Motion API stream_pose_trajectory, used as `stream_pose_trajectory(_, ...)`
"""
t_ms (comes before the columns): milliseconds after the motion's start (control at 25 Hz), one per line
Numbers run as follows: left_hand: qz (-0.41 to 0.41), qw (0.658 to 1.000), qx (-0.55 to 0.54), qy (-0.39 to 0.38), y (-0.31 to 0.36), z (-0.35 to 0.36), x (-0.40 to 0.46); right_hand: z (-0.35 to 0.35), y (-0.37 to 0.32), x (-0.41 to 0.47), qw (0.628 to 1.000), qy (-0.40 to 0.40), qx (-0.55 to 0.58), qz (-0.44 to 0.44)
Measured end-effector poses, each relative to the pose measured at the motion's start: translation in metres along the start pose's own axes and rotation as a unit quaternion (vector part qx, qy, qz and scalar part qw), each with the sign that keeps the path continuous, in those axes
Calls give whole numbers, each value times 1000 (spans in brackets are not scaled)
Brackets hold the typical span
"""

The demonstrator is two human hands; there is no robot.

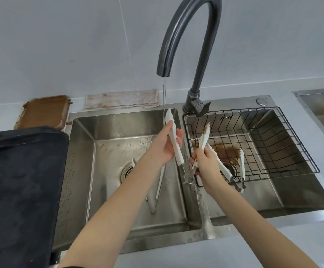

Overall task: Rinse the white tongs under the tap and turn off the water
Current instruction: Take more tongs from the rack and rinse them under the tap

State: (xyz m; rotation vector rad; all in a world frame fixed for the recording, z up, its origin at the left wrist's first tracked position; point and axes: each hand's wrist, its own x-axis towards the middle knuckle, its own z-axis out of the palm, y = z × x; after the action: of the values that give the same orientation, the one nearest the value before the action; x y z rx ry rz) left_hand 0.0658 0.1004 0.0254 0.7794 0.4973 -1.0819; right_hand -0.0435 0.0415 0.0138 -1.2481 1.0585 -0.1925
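Observation:
A white pair of tongs [176,149] is spread in a V over the divider between the two basins, hinge end down. My left hand [165,146] grips one arm, whose tip touches the thin water stream [164,97] running from the dark gooseneck tap [186,35]. My right hand [205,163] grips the other arm, whose tip [206,130] is smeared brown. The tap's lever [202,109] points toward me, apart from both hands.
A second pair of tongs [158,190] lies in the left basin [83,171], partly under my left forearm. A third pair [242,165] rests in the black wire basket [292,144] over the stained right basin. A black tray [22,190], a brown-soiled tray [43,113] and a cloth [122,99] flank the sink.

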Motion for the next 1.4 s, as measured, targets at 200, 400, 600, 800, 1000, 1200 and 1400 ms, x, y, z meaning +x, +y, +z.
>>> stream_pose_trajectory(200,3,999,45,-13,-2,0,-1,-5,6,-2,999,17,-16,-27)
stream_pose_trajectory(400,9,993,115,19,2,-17,10,-3,-1,-3,983,39,-77,-160)
stream_pose_trajectory(600,7,992,125,28,7,-20,5,11,-20,-3,956,20,-179,-231)
stream_pose_trajectory(800,69,975,205,50,13,-10,12,21,-28,-1,954,2,-180,-241)
stream_pose_trajectory(1000,132,952,251,116,19,-1,24,27,-23,-9,949,-33,-150,-275)
stream_pose_trajectory(1200,148,931,276,185,17,-5,31,32,-20,-8,955,-59,-142,-255)
stream_pose_trajectory(1400,136,923,296,206,12,-43,29,37,-31,-3,978,-138,-101,-121)
